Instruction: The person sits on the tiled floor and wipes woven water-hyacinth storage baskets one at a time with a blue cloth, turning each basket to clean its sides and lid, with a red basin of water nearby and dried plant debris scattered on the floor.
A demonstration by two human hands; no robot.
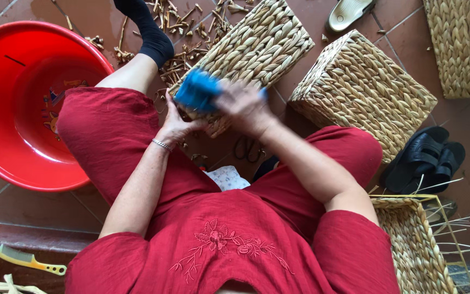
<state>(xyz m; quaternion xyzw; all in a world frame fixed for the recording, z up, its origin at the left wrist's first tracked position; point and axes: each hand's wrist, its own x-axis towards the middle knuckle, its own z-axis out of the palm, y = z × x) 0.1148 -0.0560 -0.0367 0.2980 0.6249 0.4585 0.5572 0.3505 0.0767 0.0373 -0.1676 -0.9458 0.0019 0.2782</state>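
Wickerwork of this kind, a woven box-shaped basket of dried plant fibre, looks light and stiff with a rough surface that will not slip, best taken at a corner or rim, as the left hand does, fingers clamped on its near corner. Just above that grip the right hand, blurred, is closed on a blue brush against the weave. Counted: four woven baskets, one red basin, one yellow comb.

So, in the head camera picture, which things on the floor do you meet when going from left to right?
Yellow comb → red basin → woven basket under the hands → second woven basket → black sandals.
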